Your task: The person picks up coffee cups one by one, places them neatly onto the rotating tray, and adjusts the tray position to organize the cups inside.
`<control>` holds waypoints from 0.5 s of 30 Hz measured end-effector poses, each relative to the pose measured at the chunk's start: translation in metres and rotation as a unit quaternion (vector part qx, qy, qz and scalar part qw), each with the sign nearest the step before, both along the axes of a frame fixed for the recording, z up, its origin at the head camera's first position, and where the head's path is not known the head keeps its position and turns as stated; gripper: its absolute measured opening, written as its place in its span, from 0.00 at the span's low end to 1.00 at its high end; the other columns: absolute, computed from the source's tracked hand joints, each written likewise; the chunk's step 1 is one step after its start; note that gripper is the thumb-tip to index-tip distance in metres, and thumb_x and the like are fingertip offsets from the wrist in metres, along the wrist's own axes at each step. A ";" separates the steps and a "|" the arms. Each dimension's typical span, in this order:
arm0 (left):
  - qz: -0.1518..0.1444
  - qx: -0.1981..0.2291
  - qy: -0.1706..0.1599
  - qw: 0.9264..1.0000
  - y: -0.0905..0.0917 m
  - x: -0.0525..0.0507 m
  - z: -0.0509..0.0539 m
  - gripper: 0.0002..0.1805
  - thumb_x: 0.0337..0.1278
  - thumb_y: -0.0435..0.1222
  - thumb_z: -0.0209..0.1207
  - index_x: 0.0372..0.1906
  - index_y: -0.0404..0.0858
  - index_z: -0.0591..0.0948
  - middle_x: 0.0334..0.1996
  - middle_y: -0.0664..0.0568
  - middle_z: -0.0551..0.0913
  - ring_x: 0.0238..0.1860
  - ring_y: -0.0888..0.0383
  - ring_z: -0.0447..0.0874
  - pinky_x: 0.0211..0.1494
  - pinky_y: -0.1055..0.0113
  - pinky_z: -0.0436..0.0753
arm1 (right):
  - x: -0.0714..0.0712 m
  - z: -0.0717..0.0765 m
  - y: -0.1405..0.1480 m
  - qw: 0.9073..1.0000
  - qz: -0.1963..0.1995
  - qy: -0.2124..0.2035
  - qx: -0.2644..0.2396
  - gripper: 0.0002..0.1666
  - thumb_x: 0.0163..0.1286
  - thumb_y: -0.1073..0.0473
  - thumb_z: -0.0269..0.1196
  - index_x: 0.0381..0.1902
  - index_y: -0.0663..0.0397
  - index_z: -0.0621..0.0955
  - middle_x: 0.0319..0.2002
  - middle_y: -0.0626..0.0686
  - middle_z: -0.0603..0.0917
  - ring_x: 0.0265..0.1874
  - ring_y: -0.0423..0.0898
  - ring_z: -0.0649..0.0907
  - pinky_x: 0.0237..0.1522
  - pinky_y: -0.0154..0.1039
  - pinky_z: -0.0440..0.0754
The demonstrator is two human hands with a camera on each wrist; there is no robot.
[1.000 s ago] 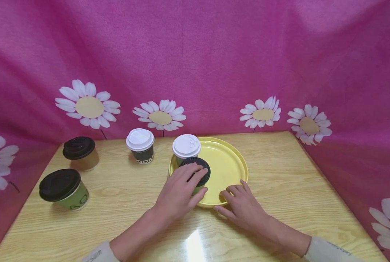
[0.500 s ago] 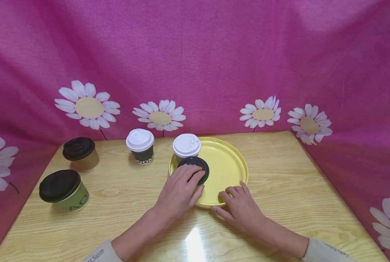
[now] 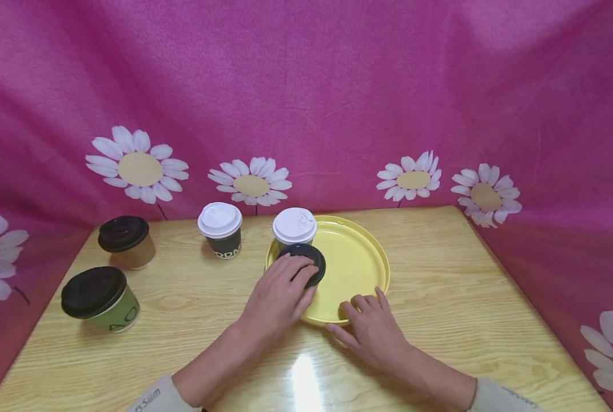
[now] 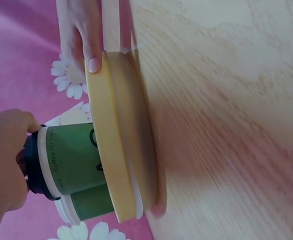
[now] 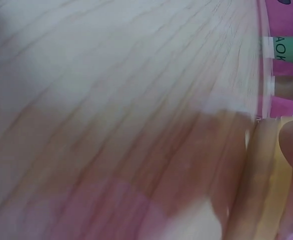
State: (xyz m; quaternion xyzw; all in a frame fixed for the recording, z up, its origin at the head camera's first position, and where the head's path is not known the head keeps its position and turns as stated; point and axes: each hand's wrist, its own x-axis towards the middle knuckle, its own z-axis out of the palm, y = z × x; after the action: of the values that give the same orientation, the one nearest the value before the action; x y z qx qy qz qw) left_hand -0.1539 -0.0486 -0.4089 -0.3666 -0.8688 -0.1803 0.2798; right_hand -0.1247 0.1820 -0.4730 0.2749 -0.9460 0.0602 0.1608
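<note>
My left hand [image 3: 275, 292] grips the black lid of a green paper coffee cup [image 4: 69, 157] from above. This cup stands upright at the left side of a round yellow tray [image 3: 355, 303]; its body is mostly behind my hand in the head view. Right behind it on the tray is another green cup with a white lid [image 3: 294, 226]. At the tray's near right edge my right hand [image 3: 375, 332] holds the rim, thumb outside and fingers curled over the inside. The right wrist view shows only part of that hand beside the tray's wall.
Left of the tray, a dark cup with a white lid [image 3: 221, 229] stands on the wooden table [image 3: 183, 320]. Farther left are a brown cup [image 3: 136, 254] and a green cup [image 3: 118, 309], both black-lidded. A pink flowered cloth [image 3: 332, 103] hangs behind and beside the table.
My left hand has shifted the black-lidded cup slightly left and away from me. The white-lidded cup behind it has moved slightly farther back. My right hand has slid a little left along the rim.
</note>
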 end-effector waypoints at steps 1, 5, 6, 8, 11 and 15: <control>0.001 0.000 -0.003 1.000 0.000 0.000 0.000 0.17 0.58 0.35 0.67 0.52 0.34 0.83 0.52 0.46 0.81 0.56 0.50 0.77 0.72 0.57 0.66 | 0.000 -0.001 -0.001 1.000 -0.002 0.002 -0.001 0.23 0.67 0.36 0.62 0.35 0.49 0.78 0.36 0.51 0.78 0.40 0.56 0.79 0.63 0.68 0.64; 0.001 -0.001 -0.007 1.000 -0.002 -0.002 0.001 0.16 0.58 0.34 0.66 0.52 0.34 0.83 0.52 0.46 0.81 0.57 0.50 0.77 0.72 0.57 0.65 | 0.001 -0.002 -0.005 1.000 -0.005 0.010 -0.009 0.23 0.67 0.35 0.61 0.34 0.49 0.77 0.34 0.52 0.78 0.39 0.57 0.80 0.63 0.70 0.64; 0.000 -0.001 -0.008 1.000 -0.003 -0.002 0.001 0.16 0.59 0.34 0.65 0.52 0.34 0.83 0.52 0.46 0.81 0.57 0.50 0.77 0.72 0.57 0.65 | 0.001 -0.002 -0.006 1.000 -0.005 0.011 -0.010 0.23 0.67 0.35 0.61 0.34 0.49 0.77 0.34 0.52 0.77 0.39 0.57 0.80 0.63 0.70 0.64; -0.001 -0.002 -0.009 1.000 -0.003 -0.003 0.001 0.16 0.59 0.34 0.65 0.52 0.34 0.83 0.52 0.45 0.81 0.57 0.50 0.77 0.72 0.57 0.65 | 0.002 -0.002 -0.007 1.000 -0.007 0.014 -0.011 0.23 0.67 0.36 0.62 0.34 0.50 0.77 0.34 0.52 0.77 0.39 0.57 0.80 0.62 0.70 0.64; -0.003 -0.002 -0.012 1.000 -0.004 -0.004 0.001 0.16 0.59 0.34 0.65 0.52 0.34 0.82 0.52 0.45 0.81 0.57 0.50 0.77 0.72 0.57 0.65 | 0.003 -0.002 -0.008 1.000 -0.009 0.013 -0.009 0.24 0.67 0.35 0.61 0.34 0.50 0.77 0.34 0.52 0.77 0.39 0.57 0.80 0.63 0.69 0.64; -0.008 -0.003 -0.016 1.000 -0.006 -0.005 0.001 0.16 0.59 0.33 0.65 0.51 0.34 0.82 0.52 0.45 0.80 0.57 0.50 0.77 0.72 0.57 0.65 | 0.003 -0.002 -0.009 1.000 -0.010 0.013 -0.005 0.24 0.68 0.35 0.61 0.34 0.50 0.77 0.34 0.51 0.77 0.39 0.57 0.80 0.63 0.69 0.64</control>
State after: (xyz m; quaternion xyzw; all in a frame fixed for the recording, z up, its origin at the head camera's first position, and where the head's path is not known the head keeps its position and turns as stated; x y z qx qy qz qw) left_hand -0.1587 -0.0543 -0.4077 -0.3710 -0.8709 -0.1862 0.2632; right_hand -0.1212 0.1727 -0.4748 0.2651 -0.9463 0.0598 0.1749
